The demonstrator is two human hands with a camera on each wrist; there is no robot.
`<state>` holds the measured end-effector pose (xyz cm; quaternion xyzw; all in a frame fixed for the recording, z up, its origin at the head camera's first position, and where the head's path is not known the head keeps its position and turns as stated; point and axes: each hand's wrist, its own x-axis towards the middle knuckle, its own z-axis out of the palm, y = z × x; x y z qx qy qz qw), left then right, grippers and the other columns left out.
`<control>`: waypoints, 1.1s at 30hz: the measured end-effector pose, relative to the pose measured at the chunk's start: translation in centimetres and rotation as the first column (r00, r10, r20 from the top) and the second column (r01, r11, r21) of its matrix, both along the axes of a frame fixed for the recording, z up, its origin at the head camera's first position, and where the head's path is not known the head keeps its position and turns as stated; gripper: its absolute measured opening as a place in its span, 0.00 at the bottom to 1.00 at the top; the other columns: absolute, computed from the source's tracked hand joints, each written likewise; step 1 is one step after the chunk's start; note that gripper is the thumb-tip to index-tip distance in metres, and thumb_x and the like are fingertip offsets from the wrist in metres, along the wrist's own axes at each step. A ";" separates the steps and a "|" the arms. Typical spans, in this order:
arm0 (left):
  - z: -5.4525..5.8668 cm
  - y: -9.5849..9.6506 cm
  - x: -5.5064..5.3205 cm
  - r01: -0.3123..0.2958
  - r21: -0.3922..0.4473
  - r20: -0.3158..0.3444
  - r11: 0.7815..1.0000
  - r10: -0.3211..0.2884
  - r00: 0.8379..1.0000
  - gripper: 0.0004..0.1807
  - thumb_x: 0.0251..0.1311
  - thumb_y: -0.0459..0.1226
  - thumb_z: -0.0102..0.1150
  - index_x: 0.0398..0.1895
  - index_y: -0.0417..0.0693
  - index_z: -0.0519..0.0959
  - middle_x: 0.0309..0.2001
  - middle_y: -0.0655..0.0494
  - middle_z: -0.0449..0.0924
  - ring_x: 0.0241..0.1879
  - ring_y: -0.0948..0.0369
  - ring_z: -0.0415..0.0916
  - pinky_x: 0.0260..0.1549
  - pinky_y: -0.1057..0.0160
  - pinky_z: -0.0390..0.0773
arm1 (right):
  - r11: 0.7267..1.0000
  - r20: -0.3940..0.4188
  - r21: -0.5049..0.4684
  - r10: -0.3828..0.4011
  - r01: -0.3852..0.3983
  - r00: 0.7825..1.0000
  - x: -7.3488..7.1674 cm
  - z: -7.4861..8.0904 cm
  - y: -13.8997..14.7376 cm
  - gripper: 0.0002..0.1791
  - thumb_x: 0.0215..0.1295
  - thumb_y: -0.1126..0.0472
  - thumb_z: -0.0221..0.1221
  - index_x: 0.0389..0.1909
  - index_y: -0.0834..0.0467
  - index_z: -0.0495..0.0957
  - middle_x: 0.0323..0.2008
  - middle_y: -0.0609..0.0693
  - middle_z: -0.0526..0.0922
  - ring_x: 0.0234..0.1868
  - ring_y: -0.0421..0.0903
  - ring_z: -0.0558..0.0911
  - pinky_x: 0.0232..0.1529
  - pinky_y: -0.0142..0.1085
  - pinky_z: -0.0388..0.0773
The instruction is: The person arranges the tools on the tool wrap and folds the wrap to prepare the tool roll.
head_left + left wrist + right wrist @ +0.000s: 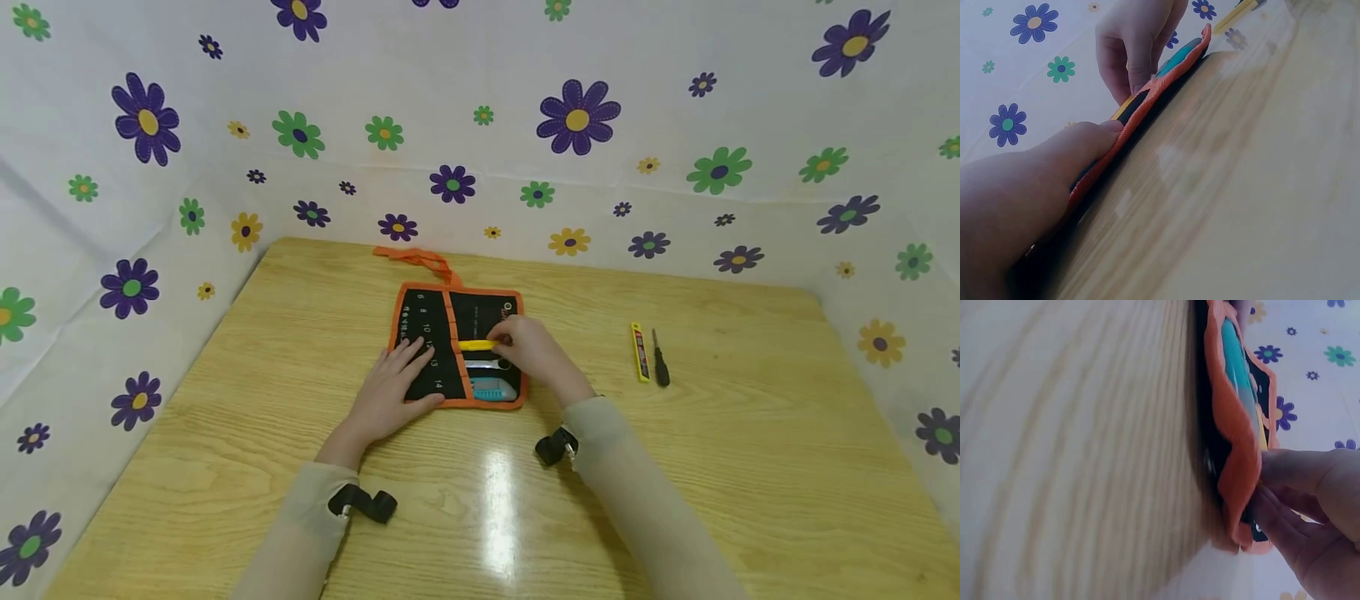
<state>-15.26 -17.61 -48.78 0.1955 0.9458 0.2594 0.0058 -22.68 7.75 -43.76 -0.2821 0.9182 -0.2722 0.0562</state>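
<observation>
1. Orange-edged black pouch (447, 371) lies open on the tabletop (750, 467), numbered panel on the left, tools on the right; open and flat, presumably so the slots are reachable.
2. Left hand (392, 390) rests on the numbered panel, probably to keep the cloth from sliding.
3. Yellow tool (472, 345) lies across the right panel, its left end at the slot edge, so it lines up with its slot; how deep it sits, can't tell.
4. Silver wrench (480, 364) and teal cutter (491, 389) lie parallel below it, likely slotted.
5. Yellow packet (640, 352) and screwdriver (661, 367) lie apart on the right, out of the way.
6. Left grip: fingers straight and spread, holding nothing, thumb by the near edge.
7. Right hand (531, 348): grip nearly closed, thumb and fingers pinching the yellow tool's right end.
</observation>
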 end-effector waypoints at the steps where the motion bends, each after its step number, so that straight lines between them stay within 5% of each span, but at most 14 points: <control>1: 0.0 0.0 0.0 0.000 0.001 -0.001 1.000 0.000 1.000 0.43 0.60 0.62 0.53 0.74 0.52 0.58 0.74 0.52 0.49 0.73 0.52 0.40 0.70 0.48 0.36 | 1.000 -0.016 0.004 0.009 -0.009 1.000 0.0 0.0 -0.1 0.08 0.62 0.69 0.62 0.41 0.64 0.84 0.37 0.55 0.81 0.35 0.47 0.79 0.36 0.36 0.79; 11: 0.0 0.0 -0.1 0.014 0.001 -0.016 1.000 -0.014 1.000 0.43 0.60 0.61 0.54 0.73 0.50 0.58 0.74 0.51 0.50 0.73 0.50 0.41 0.69 0.46 0.38 | 0.998 -0.090 0.062 0.014 -0.008 0.996 0.2 0.1 -1.7 0.08 0.61 0.68 0.63 0.41 0.63 0.85 0.38 0.54 0.83 0.38 0.48 0.79 0.39 0.35 0.79; 33: -0.2 0.0 -0.2 0.010 0.009 -0.008 1.000 -0.010 1.000 0.43 0.61 0.61 0.53 0.73 0.50 0.58 0.74 0.54 0.49 0.74 0.52 0.39 0.69 0.47 0.35 | 0.998 -0.085 0.064 0.020 -0.015 0.996 0.2 -0.2 -2.9 0.10 0.63 0.68 0.61 0.44 0.62 0.84 0.42 0.56 0.83 0.42 0.49 0.81 0.44 0.38 0.80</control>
